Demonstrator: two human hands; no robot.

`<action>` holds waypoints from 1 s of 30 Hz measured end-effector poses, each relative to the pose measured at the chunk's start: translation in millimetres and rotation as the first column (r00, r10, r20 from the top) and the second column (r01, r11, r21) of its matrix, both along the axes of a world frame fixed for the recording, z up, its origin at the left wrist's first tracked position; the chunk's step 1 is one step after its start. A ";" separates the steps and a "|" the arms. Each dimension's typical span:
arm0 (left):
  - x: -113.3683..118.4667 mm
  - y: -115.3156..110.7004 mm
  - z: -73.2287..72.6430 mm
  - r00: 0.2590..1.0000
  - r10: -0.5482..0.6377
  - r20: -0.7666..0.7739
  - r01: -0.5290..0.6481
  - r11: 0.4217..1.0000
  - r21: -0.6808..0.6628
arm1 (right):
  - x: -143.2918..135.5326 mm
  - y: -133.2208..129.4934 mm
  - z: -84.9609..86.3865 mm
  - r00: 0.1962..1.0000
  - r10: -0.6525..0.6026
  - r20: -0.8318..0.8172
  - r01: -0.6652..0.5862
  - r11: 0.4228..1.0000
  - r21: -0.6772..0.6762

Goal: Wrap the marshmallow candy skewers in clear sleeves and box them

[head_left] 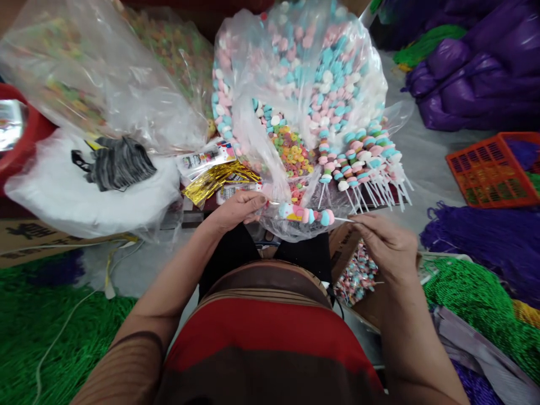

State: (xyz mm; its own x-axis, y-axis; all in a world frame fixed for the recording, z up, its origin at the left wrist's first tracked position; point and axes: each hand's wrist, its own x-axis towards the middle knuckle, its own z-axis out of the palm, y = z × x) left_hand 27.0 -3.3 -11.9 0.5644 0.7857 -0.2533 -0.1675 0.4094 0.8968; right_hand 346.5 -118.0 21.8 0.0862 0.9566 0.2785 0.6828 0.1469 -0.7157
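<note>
A candy skewer (310,216) with pink, blue and white pieces lies level between my hands, a clear printed wrapper over its left part. My left hand (241,209) pinches the wrapper's end at the skewer's left. At the right, my right hand (387,241) holds the white stick (343,220) between closed fingers. Just beyond, several finished skewers (363,157) rest side by side with their sticks toward me. Gold twist ties (219,179) and printed wrappers (206,158) lie beyond my left hand.
Large clear bags of marshmallows (333,67) and ring candies (169,56) stand at the back. A black-grey bundle (120,163) sits on white plastic at left. An open box of wrapped candy (358,275) is below my right hand; an orange crate (493,174) stands right.
</note>
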 end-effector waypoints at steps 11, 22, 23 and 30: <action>-5.1 -2.0 33.7 0.967 -0.008 0.256 0.083 0.956 -0.282 | -11.1 -9.4 -16.1 0.986 -0.100 -0.134 0.100 0.995 -0.010; 31.9 -1.5 35.5 0.887 0.233 0.398 -0.138 0.958 -0.253 | -46.8 -5.0 -18.6 0.923 -0.114 -0.367 0.128 0.992 0.014; 35.0 -0.3 37.1 0.884 0.230 0.408 -0.151 0.964 -0.217 | -48.8 -4.8 -17.3 0.928 -0.110 -0.356 0.124 0.992 0.015; 60.8 -4.5 44.0 0.844 0.355 0.401 -0.322 0.935 -0.151 | -67.7 -4.4 -21.7 0.942 -0.141 -0.305 0.155 0.988 0.023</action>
